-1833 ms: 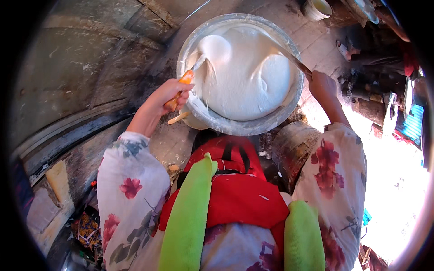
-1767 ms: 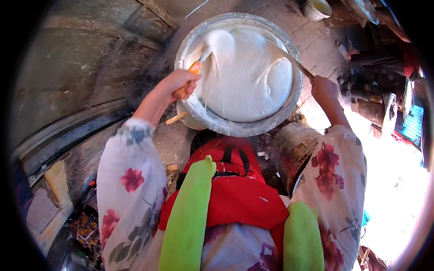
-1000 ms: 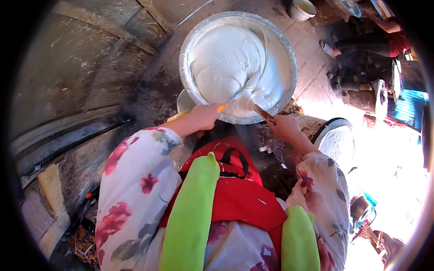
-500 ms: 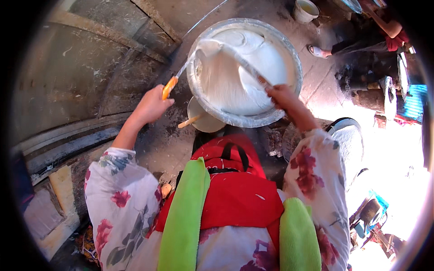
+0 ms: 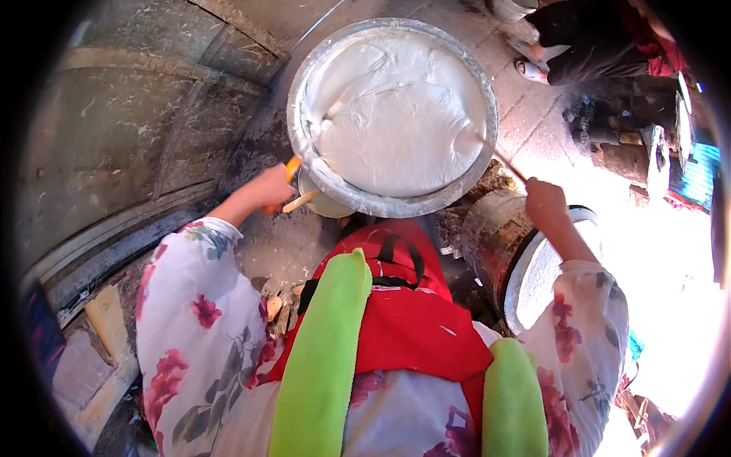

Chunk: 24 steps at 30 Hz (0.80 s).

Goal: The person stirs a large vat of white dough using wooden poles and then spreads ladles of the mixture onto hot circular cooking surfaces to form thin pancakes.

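Head view: stick (image 5: 509, 161) end hidden in paste (image 5: 396, 114).
Left hand (image 5: 268, 186) grips orange handle (image 5: 293, 167), right hand (image 5: 547, 204) the stick; person (image 5: 598, 46) cropped, upper right.

To our left we see a dingy brown-green wall (image 5: 114, 145), flecked with pale splashes and crossed by a lighter beam (image 5: 152, 65); a long pale ledge (image 5: 129, 227) runs along its foot, bent by the lens. Ahead of us, the grey-brown floor (image 5: 525, 126) is laid in slabs, their joints showing, with a thin bright line (image 5: 316, 27) near the top. On our right, glaring light (image 5: 670, 266) bleaches the ground almost white, below a bright-blue ridged panel (image 5: 700, 177). At lower left we find a yellowish board (image 5: 109, 321) in shadow.
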Motion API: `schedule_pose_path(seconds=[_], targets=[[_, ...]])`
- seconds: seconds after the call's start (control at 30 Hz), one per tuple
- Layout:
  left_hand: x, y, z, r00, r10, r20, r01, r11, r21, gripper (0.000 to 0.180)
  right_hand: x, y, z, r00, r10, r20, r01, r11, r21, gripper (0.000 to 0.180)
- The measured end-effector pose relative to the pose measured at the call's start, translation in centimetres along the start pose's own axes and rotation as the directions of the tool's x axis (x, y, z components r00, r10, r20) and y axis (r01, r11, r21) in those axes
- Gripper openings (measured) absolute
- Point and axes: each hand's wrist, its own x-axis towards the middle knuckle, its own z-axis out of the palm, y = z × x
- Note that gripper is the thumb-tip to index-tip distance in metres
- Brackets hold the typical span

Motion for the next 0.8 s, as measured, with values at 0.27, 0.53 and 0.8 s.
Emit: schedule_pose_path(seconds=[0.27,0.53,0.8], targets=[[-2.8,1.9,8.9,0.87,0.146,0.47,0.373,0.426,-0.824,0.019,-1.6,-13.9,-0.2,0.957,-0.167,0.236,0.057,0.909,0.413,0.03],[-9.0,1.3,4.0,0.835,0.384,0.394,0.449,-0.062,-0.892,0.014,3.6,-15.4,-5.3,0.987,-0.161,0.012,0.079,0.543,0.836,0.038],[-7.1,5.1,-5.7,0.985,0.131,0.111,0.061,0.34,-0.939,0.019,10.3,-5.8,-9.5,0.982,0.147,-0.122,-0.046,0.802,0.595,0.035]])
